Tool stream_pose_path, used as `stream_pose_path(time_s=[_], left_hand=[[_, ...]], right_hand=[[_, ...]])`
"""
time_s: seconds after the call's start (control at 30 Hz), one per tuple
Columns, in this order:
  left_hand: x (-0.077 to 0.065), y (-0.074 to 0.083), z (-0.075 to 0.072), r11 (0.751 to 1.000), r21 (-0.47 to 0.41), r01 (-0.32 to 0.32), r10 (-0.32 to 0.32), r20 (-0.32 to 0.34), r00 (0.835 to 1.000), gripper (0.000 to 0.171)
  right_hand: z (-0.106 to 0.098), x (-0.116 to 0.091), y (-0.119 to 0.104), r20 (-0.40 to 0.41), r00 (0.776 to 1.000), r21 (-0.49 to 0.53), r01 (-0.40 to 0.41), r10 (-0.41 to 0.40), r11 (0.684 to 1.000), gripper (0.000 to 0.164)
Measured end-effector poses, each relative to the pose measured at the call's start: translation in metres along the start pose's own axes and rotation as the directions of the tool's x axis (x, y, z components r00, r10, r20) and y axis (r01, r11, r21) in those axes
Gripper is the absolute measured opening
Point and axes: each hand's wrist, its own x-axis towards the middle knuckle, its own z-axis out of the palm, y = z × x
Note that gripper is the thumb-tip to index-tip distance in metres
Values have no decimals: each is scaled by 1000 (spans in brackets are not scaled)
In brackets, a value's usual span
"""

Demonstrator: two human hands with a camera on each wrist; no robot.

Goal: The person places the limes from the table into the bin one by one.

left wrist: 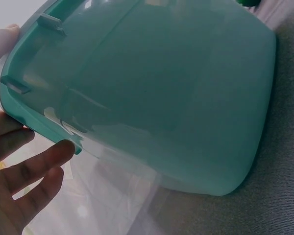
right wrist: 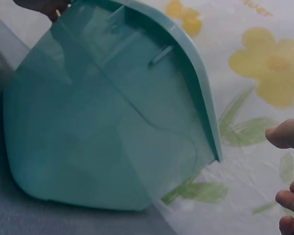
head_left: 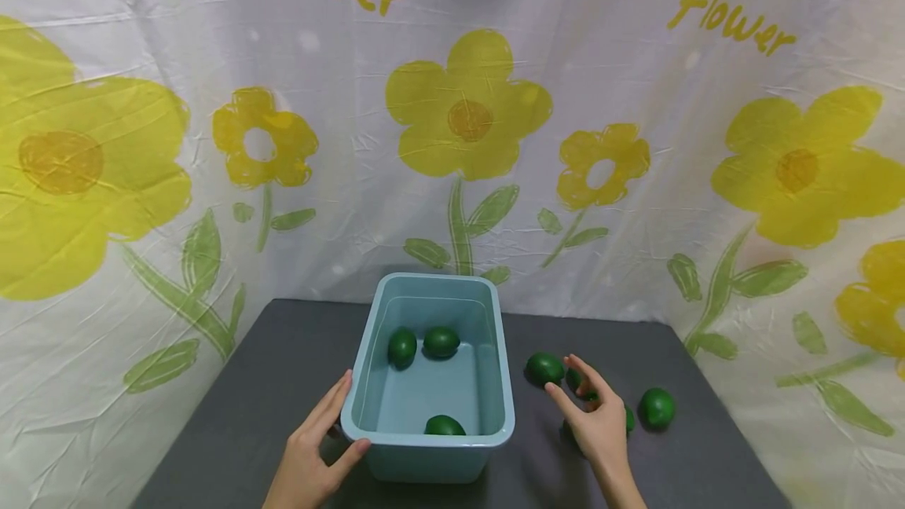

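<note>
A light blue plastic bin (head_left: 433,440) stands on the dark table, with three green limes (head_left: 441,342) visible inside. My left hand (head_left: 314,446) holds the bin's near left corner, thumb at the front rim and fingers along the left side. In the left wrist view, the fingers (left wrist: 44,164) reach under the rim. To the right of the bin, my right hand (head_left: 597,419) hovers over a group of limes (head_left: 544,368), thumb and fingers spread apart with nothing between them. It partly hides several of those limes. The right wrist view shows its fingertips (right wrist: 286,134) away from the bin.
One lime (head_left: 657,408) lies at the right of the group. The dark grey tabletop (head_left: 233,415) extends on both sides of the bin. A white curtain (head_left: 339,203) with yellow flowers hangs behind and beside the table.
</note>
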Motion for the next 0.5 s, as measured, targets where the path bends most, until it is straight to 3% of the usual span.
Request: stream_pose_path(time_s=[0.27,0.5], left_hand=[[1,1,0,1000,0,-5,5,0,1000,86],[1,2,-1,1000,17,-18,18,-8,1000,86]], right_hand=[[-16,-3,20,-11,995,-34,-102,101,994,59],[-30,-7,37,-62,986,-140,-162,154,977,64]])
